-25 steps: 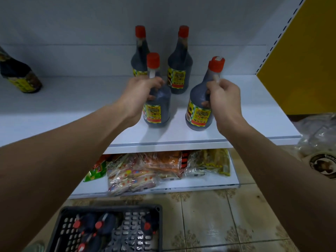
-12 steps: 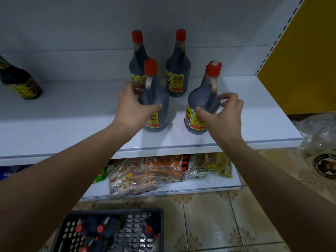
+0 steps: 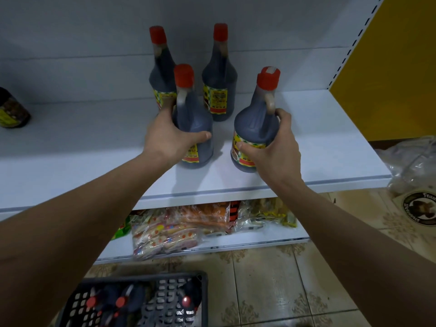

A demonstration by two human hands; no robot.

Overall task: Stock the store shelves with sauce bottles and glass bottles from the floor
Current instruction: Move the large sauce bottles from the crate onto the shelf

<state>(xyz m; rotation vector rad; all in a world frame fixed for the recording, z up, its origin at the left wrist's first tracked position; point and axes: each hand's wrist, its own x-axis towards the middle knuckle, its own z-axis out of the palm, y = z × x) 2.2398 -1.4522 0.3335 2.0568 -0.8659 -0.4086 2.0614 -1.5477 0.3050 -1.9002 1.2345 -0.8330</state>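
While both hands rest on the shelf, each one is wrapped around the body of a sauce bottle. The left hand (image 3: 168, 138) curls around the front left bottle (image 3: 193, 128), thumb across the front and fingers hidden behind it. The right hand (image 3: 273, 147) closes on the front right bottle (image 3: 254, 128), thumb on the yellow label and a fingertip near the small neck handle. Both bottles stand upright on the white shelf (image 3: 318, 147), close to each other but apart.

At 12 o'clock from the hands, two more bottles (image 3: 219, 81) stand in a back row against the panel. At 9 o'clock, well apart, a dark jar (image 3: 11, 112) sits at the edge of the view. At 6 o'clock, on the tiled floor, a black crate (image 3: 165, 298) holds more red-capped bottles.

I judge these bottles full and rather heavy, rigid and smooth, perhaps slippery. The wide body gives a steady hold for sliding; for lifting, the neck handle seems better.
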